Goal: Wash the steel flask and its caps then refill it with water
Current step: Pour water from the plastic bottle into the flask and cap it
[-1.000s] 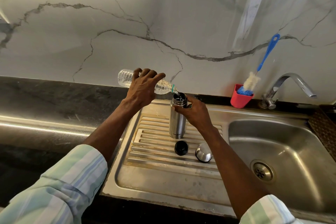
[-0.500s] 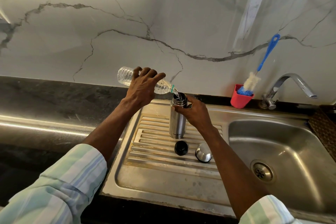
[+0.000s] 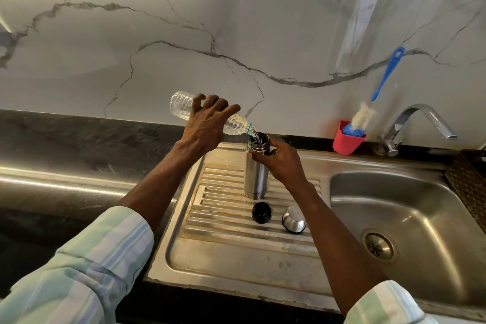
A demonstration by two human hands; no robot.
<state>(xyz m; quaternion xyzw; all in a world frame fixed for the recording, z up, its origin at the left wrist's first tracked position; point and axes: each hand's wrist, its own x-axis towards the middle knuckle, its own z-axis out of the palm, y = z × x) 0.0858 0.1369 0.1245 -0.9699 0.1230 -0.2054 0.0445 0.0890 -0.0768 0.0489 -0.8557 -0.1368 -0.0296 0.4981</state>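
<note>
Steel drainboard (image 3: 236, 252) carries the flask (image 3: 256, 173), upright, mouth up. My right hand (image 3: 282, 163) grips its neck; my left hand (image 3: 207, 123), at 10 o'clock, grasps a tilted plastic bottle (image 3: 184, 106), mouth toward the flask.

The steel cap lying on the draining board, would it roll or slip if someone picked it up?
The steel cap has a rounded, polished dome, so it probably feels slick, the more so if wet from washing. It looks tipped on the ribbed draining board, so a nudge might rock or roll it. Small and hollow-looking, it is likely light.
</note>
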